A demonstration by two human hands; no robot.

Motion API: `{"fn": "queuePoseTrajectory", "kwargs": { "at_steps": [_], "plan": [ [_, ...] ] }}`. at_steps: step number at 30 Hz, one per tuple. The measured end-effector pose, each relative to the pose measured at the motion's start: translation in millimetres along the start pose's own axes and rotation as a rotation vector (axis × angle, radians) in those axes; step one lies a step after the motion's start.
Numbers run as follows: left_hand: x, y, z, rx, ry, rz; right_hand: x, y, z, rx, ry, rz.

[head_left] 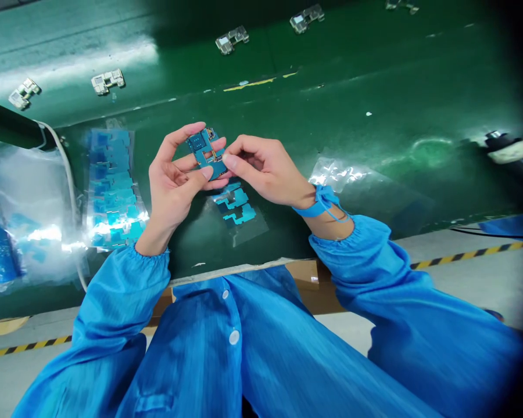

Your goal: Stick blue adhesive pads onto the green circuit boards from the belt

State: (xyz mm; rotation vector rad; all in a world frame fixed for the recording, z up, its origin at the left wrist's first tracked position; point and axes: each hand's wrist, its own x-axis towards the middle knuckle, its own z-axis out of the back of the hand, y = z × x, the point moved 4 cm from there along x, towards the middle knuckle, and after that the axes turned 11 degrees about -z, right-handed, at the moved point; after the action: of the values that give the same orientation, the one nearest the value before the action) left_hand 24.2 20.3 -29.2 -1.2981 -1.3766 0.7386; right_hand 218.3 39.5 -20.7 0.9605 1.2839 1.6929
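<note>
A small blue circuit board (199, 146) is held up in front of me over the green bench. My left hand (176, 174) grips it by its edges, with the thumb at the bottom and fingers at the top and behind. Against the board's right edge, my right hand (265, 168) has thumb and index finger pinched together; whether a small piece sits between them is hidden. Just below the hands lies a clear sheet with blue cut-out stickers (243, 213). A blue strap (320, 201) is tied round my right wrist.
Several metal-covered boards lie spaced along the far side, one of them a board (108, 81) at left. Left of my hands are a sheet of blue stickers (113, 186), a white cable (67, 168) and plastic bags (39, 203). Clear plastic film (340, 173) and a black tool (499, 142) lie right.
</note>
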Motion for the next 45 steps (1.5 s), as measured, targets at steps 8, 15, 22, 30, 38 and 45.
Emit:
{"fn": "queuePoseTrajectory", "kwargs": {
  "at_steps": [8,15,22,30,38,45],
  "plan": [
    [-2,1,-6,0.050,-0.071,0.073,0,-3,-6,0.046,-0.025,0.017],
    [-3,5,-7,0.041,-0.156,0.071,0,-3,-11,0.006,0.009,0.008],
    [-3,4,-9,-0.019,-0.210,0.161,1,-3,-11,-0.056,-0.002,0.062],
    [-3,3,-9,-0.080,-0.244,0.242,0,-3,-12,-0.080,0.000,0.063],
    [-3,5,-9,-0.081,-0.191,0.222,-1,-9,-14,-0.006,0.035,-0.079],
    [1,6,-7,-0.064,-0.138,0.291,20,-11,-2,0.081,0.122,-0.251]
  ]
}}
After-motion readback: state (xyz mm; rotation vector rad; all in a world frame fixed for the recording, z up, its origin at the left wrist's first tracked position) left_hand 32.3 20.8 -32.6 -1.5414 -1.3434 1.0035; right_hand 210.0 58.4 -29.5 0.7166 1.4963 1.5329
